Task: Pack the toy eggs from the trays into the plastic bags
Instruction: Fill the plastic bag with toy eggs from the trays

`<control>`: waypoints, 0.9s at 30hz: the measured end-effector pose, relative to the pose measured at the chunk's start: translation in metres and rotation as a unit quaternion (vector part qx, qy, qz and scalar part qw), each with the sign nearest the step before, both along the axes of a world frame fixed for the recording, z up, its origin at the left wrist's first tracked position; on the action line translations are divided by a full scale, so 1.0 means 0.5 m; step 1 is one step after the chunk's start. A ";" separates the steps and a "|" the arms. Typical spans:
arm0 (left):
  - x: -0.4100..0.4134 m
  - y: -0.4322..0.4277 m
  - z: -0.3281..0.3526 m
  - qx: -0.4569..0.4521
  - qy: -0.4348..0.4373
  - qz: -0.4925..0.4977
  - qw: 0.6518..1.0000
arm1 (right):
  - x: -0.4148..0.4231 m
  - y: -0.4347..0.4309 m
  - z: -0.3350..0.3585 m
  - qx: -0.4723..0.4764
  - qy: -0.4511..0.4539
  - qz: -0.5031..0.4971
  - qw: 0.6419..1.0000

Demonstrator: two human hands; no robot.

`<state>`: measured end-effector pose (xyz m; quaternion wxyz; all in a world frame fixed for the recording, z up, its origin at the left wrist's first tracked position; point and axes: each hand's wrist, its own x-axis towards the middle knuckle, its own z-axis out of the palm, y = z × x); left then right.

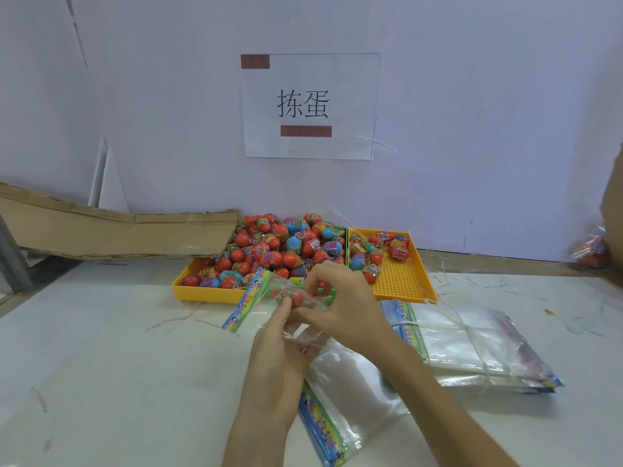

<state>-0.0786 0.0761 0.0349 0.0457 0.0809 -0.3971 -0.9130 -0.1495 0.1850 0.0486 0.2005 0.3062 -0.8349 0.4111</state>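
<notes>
Two yellow trays stand against the wall. The left tray (pixel 202 293) is heaped with red, blue and pink toy eggs (pixel 279 244); the right tray (pixel 404 281) holds a smaller cluster of eggs (pixel 371 254) at its far end. In front of the trays, my left hand (pixel 273 358) and my right hand (pixel 347 308) both pinch a clear plastic bag (pixel 259 298) with a colourful header strip. Red eggs (pixel 296 296) show through the bag's film between my fingers.
A tied stack of plastic bags (pixel 472 345) lies to the right, and another loose bag (pixel 340 399) lies under my forearms. Flattened cardboard (pixel 118 230) leans at the back left. A paper sign (pixel 310 106) hangs on the wall. A bag of eggs (pixel 591 252) sits at the far right.
</notes>
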 end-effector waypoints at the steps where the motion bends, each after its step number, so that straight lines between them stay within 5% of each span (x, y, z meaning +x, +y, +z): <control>1: -0.001 0.001 -0.003 -0.015 0.002 0.007 1.000 | 0.000 0.003 0.001 0.002 0.000 0.007 1.000; 27: 0.002 -0.002 -0.007 -0.039 -0.023 0.024 0.999 | 0.003 0.008 0.003 -0.046 -0.008 0.080 0.996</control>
